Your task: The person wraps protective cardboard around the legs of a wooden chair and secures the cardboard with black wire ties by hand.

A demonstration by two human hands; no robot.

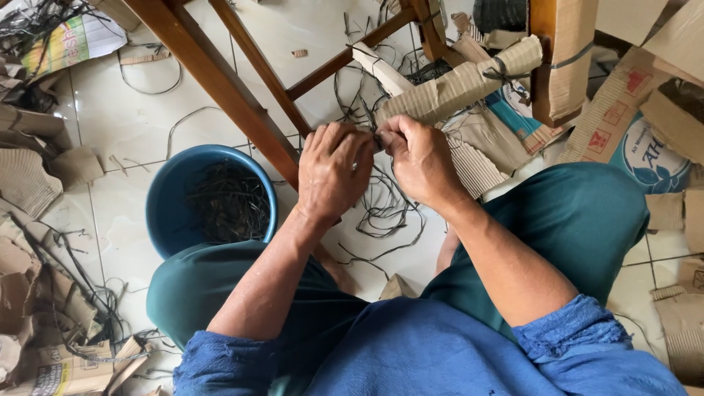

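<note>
Left hand (334, 172): your fingers are curled tight, pinching a dark strap (370, 121) at the tips
Right hand (419, 158): fingers pressed together on the same strap — knuckles meeting your left
Cardboard roll (458, 84): just beyond your fingers, its near end touching them
Blue bucket (165, 213): left of your left fingers — on the floor

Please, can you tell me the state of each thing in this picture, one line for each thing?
left hand: grip shut, pinching dark strands
right hand: grip shut on the same dark strands
dark strands: bunched between both hands, loose ends hanging to the floor
rolled cardboard: rolled up, tied with a dark strand
blue bucket: upright, open, holding dark strands
wooden frame: standing over the tile floor
cardboard scraps: torn, scattered around
</note>
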